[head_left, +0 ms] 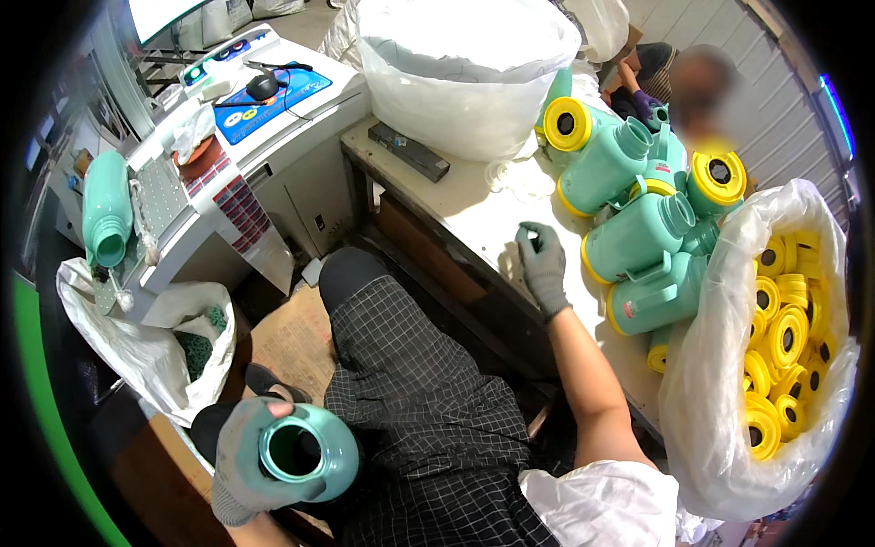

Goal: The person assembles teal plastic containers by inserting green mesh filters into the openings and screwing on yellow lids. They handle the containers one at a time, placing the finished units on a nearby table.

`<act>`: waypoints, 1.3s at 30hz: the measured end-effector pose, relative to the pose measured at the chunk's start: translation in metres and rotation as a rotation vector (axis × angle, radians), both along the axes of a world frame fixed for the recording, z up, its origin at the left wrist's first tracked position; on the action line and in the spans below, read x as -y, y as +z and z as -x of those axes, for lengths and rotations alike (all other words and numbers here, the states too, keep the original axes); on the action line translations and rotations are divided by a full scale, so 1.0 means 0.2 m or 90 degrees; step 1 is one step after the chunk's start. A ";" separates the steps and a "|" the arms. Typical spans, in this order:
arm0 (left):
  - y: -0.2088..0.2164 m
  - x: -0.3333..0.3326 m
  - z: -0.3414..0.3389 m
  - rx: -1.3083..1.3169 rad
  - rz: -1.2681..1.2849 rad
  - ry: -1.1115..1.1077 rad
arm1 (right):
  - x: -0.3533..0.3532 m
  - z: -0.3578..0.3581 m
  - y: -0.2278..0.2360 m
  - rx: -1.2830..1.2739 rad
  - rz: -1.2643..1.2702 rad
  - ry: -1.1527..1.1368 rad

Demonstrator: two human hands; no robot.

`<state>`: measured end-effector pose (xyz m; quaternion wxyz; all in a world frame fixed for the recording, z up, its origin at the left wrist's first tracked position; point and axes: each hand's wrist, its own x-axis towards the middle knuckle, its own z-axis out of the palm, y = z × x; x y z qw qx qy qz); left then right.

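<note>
My left hand (239,448), in a grey glove with bare fingertips, grips a teal jug shell (335,451) low over my lap. The shell's round mouth faces up, and its inside looks dark. Out over the white table (483,239), my right hand (544,271) is gloved too, its fingers curled together. Whether anything small sits in them cannot be made out. Just to its right lie several teal jug shells (638,239) with handles and yellow end rings, piled on their sides.
A clear bag (697,438) of yellow ring-shaped parts (786,335) stands at the right. Behind the table are a big white bag (447,109), a grey bar (408,151) and a co-worker (652,68). At left, a machine (301,137) carries another teal shell (108,205), above a white sack (137,337).
</note>
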<state>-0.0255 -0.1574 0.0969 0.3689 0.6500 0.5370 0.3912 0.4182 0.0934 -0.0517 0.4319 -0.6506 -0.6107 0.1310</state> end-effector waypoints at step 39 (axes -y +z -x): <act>-0.06 0.03 -0.27 -0.377 -0.212 0.074 | 0.69 0.99 0.48 0.067 -0.293 0.900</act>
